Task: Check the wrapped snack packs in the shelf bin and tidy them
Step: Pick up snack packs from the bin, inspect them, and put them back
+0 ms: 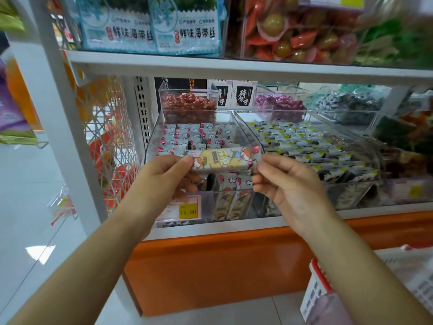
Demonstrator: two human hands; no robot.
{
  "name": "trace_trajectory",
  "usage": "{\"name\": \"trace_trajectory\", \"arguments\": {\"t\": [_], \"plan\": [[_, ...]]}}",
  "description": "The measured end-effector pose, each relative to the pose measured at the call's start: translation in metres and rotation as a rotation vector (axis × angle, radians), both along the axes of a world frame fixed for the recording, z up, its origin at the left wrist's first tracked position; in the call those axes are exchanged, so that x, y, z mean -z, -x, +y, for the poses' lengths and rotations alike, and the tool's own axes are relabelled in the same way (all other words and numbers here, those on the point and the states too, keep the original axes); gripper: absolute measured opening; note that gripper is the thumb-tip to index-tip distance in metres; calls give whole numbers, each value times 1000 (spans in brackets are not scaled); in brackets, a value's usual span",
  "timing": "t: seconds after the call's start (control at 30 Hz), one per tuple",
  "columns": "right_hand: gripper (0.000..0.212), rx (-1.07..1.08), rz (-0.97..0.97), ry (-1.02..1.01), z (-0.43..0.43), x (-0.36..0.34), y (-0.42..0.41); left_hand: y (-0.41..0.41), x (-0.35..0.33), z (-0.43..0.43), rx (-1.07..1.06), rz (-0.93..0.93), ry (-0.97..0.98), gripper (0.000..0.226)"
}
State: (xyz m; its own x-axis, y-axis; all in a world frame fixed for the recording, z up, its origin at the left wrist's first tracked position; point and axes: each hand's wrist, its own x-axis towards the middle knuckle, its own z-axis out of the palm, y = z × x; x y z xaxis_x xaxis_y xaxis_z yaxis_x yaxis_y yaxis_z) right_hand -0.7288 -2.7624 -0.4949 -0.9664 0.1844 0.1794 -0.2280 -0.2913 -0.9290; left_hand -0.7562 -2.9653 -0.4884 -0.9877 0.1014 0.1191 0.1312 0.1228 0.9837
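Right now both hands hold one snack pack [222, 159] level, in front of the clear bin [150, 146] on the lower shelf [234, 225]. The left hand [164, 174] has its fingers [185, 160] clamped on the pack's left end, and the right hand [285, 181] has its fingers [259, 178] clamped on the right end. Behind and below the held pack, more packs [187, 139] of the same kind lie in rows inside the bin, some standing against its front wall. A yellow price tag [188, 211] reading 15.80 sits on the bin's front, just below the left hand. Another bin [351, 127] of wrapped snacks stands just beside it on the right.
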Motion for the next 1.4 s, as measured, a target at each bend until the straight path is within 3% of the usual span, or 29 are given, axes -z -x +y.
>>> {"name": "trace_trajectory", "arguments": {"t": [0.2, 0.5, 0.6, 0.83, 0.93, 1.07, 1.27, 1.4], "plan": [[19, -45, -28, 33, 2, 1, 0, 0, 0, 0, 29, -27, -29, 30], [19, -64, -71, 286, 4, -1, 4, -2, -2, 1, 166, -36, -62, 14], [17, -19, -55, 213, 4, 0, 4, -2, -2, 1, 176, -43, -74, 12], [10, 106, 34, -233, 5, 6, 3, -3, -2, 0, 171, 20, -29, 24], [13, 81, 32, -272, 4, 8, 4, -5, -4, 1, 219, -26, -80, 27], [20, 16, 49, -255, 0, 7, 3, -8, -6, 2, 200, 43, 49, 42], [7, 46, 70, -254, -2, 4, 3, -8, -6, 1, 152, 119, 150, 41], [23, 102, 83, -299, -4, 5, 3, -10, -7, 2, 138, 181, 254, 30]]}}
